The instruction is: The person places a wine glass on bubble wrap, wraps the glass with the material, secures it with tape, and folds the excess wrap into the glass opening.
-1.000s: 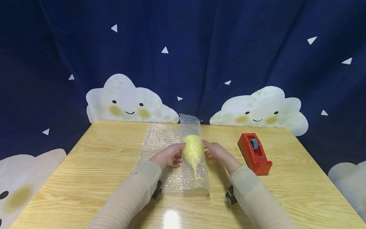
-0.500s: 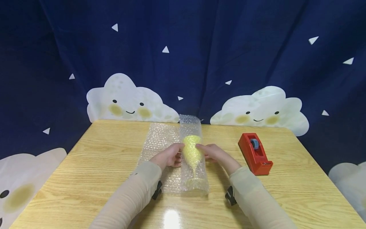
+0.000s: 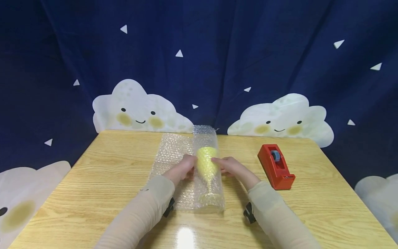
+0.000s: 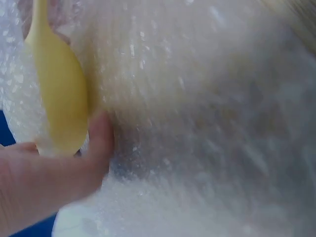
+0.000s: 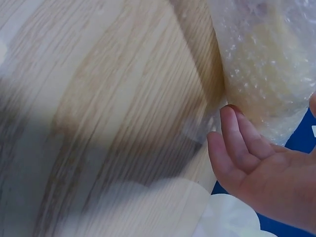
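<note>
A yellow wine glass (image 3: 206,162) lies on the table under a folded layer of clear bubble wrap (image 3: 205,136), its foot toward me. My left hand (image 3: 183,167) holds the bowl from the left; in the left wrist view a finger (image 4: 101,136) bends along the bare yellow side near the rim. From the right, my right hand (image 3: 231,166) holds the wrapped bowl, thumb on top and the other fingers along the side. In the right wrist view those fingers (image 5: 237,140) are gently bent at the edge of the wrap.
A flat stretch of bubble wrap (image 3: 174,148) spreads left of the glass. To the right stands a red tape dispenser (image 3: 276,167) with a roll of tape. The wooden table (image 3: 109,173) ends at a dark blue curtain (image 3: 199,69) with clouds.
My right thumb has moved left onto the top of the wrapped bowl. The wrapped glass has shifted slightly left, and my left fingers have tucked lower beside it.
</note>
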Demonstrator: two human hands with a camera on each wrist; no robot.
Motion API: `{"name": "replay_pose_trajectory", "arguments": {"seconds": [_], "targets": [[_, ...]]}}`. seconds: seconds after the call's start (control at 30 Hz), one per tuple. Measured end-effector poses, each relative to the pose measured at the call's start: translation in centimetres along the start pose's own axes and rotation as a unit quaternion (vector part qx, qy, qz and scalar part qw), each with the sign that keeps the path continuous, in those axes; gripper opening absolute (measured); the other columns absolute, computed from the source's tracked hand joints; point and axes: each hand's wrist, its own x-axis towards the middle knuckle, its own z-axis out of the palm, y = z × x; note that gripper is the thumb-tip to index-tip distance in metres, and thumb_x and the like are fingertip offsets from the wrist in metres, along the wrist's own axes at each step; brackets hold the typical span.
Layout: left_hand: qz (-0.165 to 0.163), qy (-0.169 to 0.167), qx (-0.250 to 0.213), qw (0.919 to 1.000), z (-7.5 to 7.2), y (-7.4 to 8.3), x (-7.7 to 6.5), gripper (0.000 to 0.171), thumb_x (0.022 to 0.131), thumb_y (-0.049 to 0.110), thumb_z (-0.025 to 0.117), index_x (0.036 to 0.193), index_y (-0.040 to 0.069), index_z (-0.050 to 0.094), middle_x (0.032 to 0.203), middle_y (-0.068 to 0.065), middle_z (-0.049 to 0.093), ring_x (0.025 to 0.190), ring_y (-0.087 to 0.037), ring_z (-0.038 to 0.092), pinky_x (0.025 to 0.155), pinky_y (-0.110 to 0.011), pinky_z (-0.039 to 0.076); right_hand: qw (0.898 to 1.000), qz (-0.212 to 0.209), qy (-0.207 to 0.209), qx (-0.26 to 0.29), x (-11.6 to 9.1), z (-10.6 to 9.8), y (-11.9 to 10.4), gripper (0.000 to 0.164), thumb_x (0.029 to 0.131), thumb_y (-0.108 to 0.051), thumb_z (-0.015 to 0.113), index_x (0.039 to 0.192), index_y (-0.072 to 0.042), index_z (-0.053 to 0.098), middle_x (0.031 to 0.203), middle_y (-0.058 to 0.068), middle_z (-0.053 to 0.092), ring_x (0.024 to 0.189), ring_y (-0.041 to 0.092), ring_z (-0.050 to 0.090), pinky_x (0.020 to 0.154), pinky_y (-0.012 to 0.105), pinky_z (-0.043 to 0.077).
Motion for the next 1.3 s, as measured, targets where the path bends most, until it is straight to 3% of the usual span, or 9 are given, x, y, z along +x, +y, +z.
{"name": "replay_pose_trajectory", "arguments": {"seconds": [0.1,0.17,0.23,0.33,0.43,0.57,0.7,0.97,1.3], "targets": [[0.073,0.072,0.101,0.9897,-0.1,-0.9,1.2,0.037,0.086,0.025,0.046,0.116,0.003,0.042,0.096,-0.020,0.057,0.079,-0.027,0.055,0.064,-0.037,0.046,1.000,-0.004,0.006,0.001,0.0,0.1,0.0,0.063,0.091,-0.044,0.051,0.126,0.010,0.050,0.122,0.025,0.059,0.110,0.032,0.061,0.093,0.045,0.048],[0.089,0.106,0.153,0.9784,0.0,-1.2,1.6,0.038,0.086,0.025,0.048,0.117,0.003,0.045,0.105,-0.024,0.056,0.088,-0.032,0.056,0.071,-0.040,0.047,1.000,-0.005,0.007,0.002,0.1,0.2,0.0,0.062,0.091,-0.043,0.052,0.124,0.009,0.051,0.122,0.025,0.059,0.109,0.033,0.061,0.093,0.045,0.048],[0.091,0.126,0.196,0.9681,-0.1,0.7,-1.1,0.032,0.087,0.022,0.050,0.114,0.005,0.053,0.108,-0.022,0.058,0.092,-0.035,0.058,0.074,-0.045,0.048,1.000,-0.006,0.009,0.002,0.1,0.2,0.0,0.062,0.091,-0.044,0.052,0.123,0.009,0.052,0.120,0.024,0.060,0.108,0.032,0.061,0.092,0.045,0.048],[0.115,0.149,0.254,0.9486,-0.2,2.3,-3.6,0.020,0.087,0.018,0.050,0.100,0.007,0.061,0.098,-0.015,0.065,0.083,-0.029,0.061,0.065,-0.041,0.048,1.000,-0.007,0.011,0.001,0.1,0.3,-0.1,0.061,0.091,-0.044,0.052,0.121,0.008,0.054,0.120,0.023,0.060,0.106,0.031,0.062,0.091,0.045,0.048],[0.136,0.166,0.301,0.9292,-0.2,3.2,-4.7,0.015,0.088,0.017,0.051,0.089,0.010,0.064,0.088,-0.008,0.069,0.073,-0.022,0.062,0.057,-0.037,0.046,1.000,-0.015,0.014,-0.003,0.0,0.3,-0.2,0.061,0.091,-0.045,0.052,0.121,0.008,0.054,0.120,0.023,0.060,0.106,0.031,0.062,0.092,0.046,0.048],[0.140,0.161,0.343,0.9148,-0.3,3.7,-5.0,0.023,0.088,0.017,0.050,0.068,0.012,0.059,0.071,-0.004,0.063,0.059,-0.018,0.054,0.049,-0.032,0.040,1.000,-0.021,0.020,-0.007,0.0,0.4,-0.1,0.063,0.091,-0.045,0.052,0.122,0.009,0.053,0.120,0.024,0.060,0.104,0.032,0.063,0.089,0.044,0.049],[0.124,0.126,0.374,0.9104,-0.4,4.0,-5.1,0.038,0.091,0.028,0.047,0.056,0.014,0.047,0.060,-0.003,0.054,0.052,-0.017,0.047,0.045,-0.029,0.036,1.000,-0.018,0.021,-0.011,-0.1,0.5,0.0,0.063,0.089,-0.046,0.054,0.120,0.009,0.054,0.118,0.024,0.061,0.102,0.032,0.063,0.085,0.043,0.051],[0.082,0.110,0.422,0.8961,-0.5,4.9,-5.3,0.057,0.085,0.065,0.045,0.066,0.013,0.056,0.067,-0.003,0.059,0.056,-0.016,0.051,0.046,-0.028,0.038,1.000,-0.014,-0.007,0.022,0.0,-0.1,0.0,0.063,0.095,-0.040,0.047,0.132,0.010,0.042,0.122,0.025,0.059,0.112,0.034,0.058,0.097,0.052,0.044],[0.108,0.096,0.353,0.9243,-0.9,4.9,-5.4,0.049,0.086,0.053,0.056,0.072,0.006,0.058,0.070,-0.007,0.058,0.059,-0.018,0.048,0.051,-0.028,0.039,1.000,-0.007,-0.009,0.024,0.1,0.1,-0.1,0.061,0.096,-0.038,0.045,0.133,0.010,0.041,0.116,0.022,0.064,0.107,0.030,0.062,0.097,0.049,0.044]]}}
